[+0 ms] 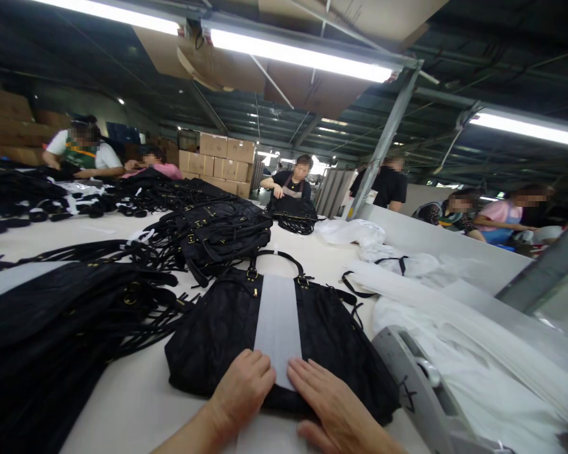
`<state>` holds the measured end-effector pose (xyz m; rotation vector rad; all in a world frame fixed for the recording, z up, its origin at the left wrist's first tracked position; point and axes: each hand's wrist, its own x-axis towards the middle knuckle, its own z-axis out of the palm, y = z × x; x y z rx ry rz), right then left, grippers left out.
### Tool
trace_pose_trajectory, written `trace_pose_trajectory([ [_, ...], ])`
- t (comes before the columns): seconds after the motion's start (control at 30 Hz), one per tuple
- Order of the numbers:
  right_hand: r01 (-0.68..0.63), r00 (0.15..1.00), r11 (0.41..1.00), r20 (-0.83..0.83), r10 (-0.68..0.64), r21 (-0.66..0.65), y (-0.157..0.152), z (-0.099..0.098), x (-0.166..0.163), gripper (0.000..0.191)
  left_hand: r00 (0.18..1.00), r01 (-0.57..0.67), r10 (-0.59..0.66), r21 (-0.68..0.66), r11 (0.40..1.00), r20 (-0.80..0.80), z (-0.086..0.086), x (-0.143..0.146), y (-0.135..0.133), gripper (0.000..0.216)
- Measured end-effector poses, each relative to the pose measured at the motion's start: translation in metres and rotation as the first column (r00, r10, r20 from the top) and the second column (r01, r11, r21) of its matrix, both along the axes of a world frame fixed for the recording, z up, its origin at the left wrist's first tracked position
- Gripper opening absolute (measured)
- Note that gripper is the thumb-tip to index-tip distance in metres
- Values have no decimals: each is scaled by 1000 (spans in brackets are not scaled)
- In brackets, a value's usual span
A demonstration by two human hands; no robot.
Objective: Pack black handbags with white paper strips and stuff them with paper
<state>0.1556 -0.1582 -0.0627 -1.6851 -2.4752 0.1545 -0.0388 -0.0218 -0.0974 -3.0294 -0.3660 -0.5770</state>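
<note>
A black handbag [218,328] with gold-coloured fittings lies on the white table in front of me, its handle [281,253] pointing away. Down its middle runs a wide white strip [278,321], which looks like paper or thin foam. At the strip's lower left edge my left hand [246,384] is closed, fingers bent against it; its thumb is hidden. My right hand [329,400] rests open and flat, fingertips on the strip's lower right edge and palm over the bag's near edge.
More black bags [42,340] are piled on the left, and another heap [218,227] lies beyond. A grey tape-dispenser-like device [416,378] stands at right beside white sheets [492,340]. A metal post [388,139] rises behind. Across the table a person [293,183] handles a black bag.
</note>
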Motion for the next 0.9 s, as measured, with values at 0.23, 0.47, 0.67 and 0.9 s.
trace_pose_trajectory([
  [0.23, -113, 992, 993, 57, 115, -38, -24, 9, 0, 96, 986, 96, -116, -165, 982, -118, 21, -23, -2, 33],
  [0.47, -202, 977, 979, 69, 203, -16, -15, 1, 1, 84, 978, 122, -161, -261, 958, -136, 31, -30, 3, 32],
  [0.67, -272, 946, 959, 203, 251, 78, -20, -1, -6, 63, 979, 100, -139, -244, 965, -147, 40, -32, 0, 25],
  [0.9, -296, 938, 858, 297, 178, 421, -12, -23, -22, 39, 984, 111, -141, -235, 966, -113, 34, -32, 0, 28],
])
